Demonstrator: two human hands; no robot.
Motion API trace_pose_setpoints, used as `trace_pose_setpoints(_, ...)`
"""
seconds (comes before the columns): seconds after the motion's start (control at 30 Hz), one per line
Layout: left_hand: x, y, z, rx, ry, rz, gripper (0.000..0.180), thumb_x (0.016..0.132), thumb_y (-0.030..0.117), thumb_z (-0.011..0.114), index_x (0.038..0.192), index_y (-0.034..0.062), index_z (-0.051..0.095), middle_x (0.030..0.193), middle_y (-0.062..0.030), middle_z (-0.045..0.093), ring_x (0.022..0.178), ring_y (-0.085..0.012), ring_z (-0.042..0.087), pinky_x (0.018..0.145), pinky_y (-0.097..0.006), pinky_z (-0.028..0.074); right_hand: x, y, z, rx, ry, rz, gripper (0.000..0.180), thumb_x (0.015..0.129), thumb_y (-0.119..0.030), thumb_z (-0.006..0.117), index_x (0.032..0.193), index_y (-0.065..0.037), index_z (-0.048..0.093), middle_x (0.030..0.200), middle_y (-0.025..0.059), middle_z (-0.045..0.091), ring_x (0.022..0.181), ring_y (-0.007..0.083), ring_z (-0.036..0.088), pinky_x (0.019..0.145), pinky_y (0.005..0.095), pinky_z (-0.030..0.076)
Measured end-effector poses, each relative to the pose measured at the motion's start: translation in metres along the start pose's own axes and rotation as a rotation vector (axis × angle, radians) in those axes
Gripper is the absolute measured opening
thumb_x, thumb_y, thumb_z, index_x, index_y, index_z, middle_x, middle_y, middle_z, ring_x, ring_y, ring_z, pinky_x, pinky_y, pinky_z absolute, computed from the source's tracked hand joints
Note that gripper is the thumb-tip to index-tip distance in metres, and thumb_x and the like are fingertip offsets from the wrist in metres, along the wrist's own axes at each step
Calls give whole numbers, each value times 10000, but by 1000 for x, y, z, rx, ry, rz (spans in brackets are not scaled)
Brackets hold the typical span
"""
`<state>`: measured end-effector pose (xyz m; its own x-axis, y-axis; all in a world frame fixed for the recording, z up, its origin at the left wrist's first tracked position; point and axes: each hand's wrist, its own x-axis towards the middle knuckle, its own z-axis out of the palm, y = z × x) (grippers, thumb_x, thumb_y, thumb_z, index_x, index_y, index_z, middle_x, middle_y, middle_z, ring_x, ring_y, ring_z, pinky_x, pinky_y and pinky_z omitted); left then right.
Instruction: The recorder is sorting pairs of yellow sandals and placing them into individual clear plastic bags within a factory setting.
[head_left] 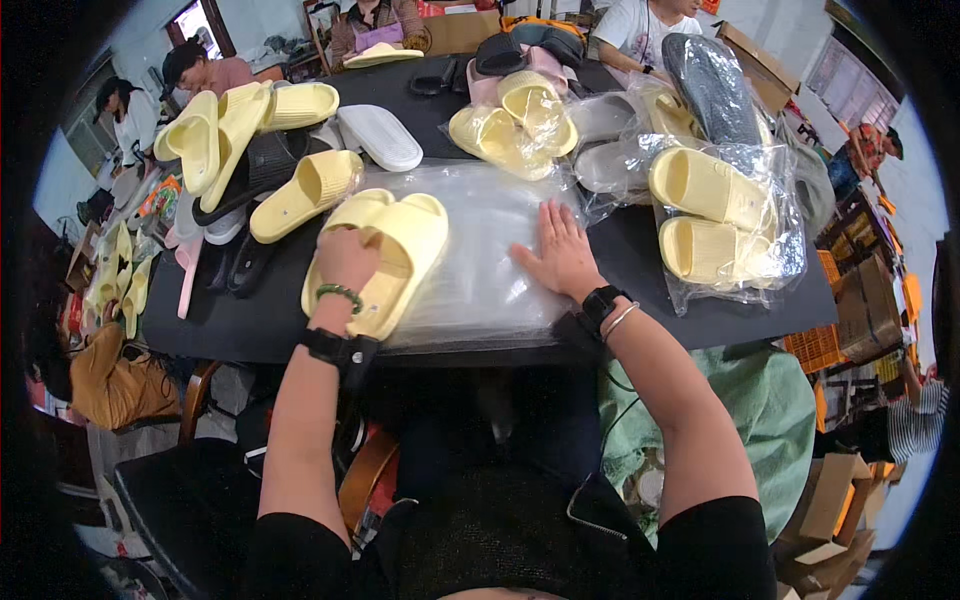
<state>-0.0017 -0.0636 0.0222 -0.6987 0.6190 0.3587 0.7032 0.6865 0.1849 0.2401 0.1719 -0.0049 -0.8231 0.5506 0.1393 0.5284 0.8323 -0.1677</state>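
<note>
My left hand [347,268] is closed on a pair of pale yellow slippers [418,238], which rest side by side at the left edge of a stack of clear plastic bags [475,270]. Its fingers reach into the foot openings, so the fingertips are hidden. Flat on the right part of the bags lies my right hand [562,258], fingers stretched out, holding nothing. Just beyond the left hand, a loose yellow slipper [300,195] leans on darker footwear. To the right of the bags, a pair of yellow slippers [705,215] is wrapped in clear plastic.
The black table [240,335] holds more loose slippers at the far left, including a white slipper [382,138]. Bagged yellow slippers [515,125] and a dark grey slipper [710,90] lie toward the back. Several people work around the table. Orange crates [810,348] and cardboard boxes [835,500] stand at right.
</note>
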Motion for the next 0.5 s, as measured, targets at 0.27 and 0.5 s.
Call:
trace_pose_setpoints(0.27,-10,-13,6,-25,-43,-114,387,857,399,628,878,20,704,978,-155,671,1049,-380,546,852,-536,452,25,35,-19,188,-61,-100,639,949,-465,490,1362,21,472,1426,247,438,1351,378,385,1120,423,314)
trace_pose_setpoints(0.5,-16,-23,0,-3,-44,-138,396,865,399,620,891,13,705,998,-152,663,1067,-378,535,876,-543,436,58,-7,-69,70,292,-590,494,916,-336,592,1284,-16,516,1379,188,486,1319,345,416,1073,463,363)
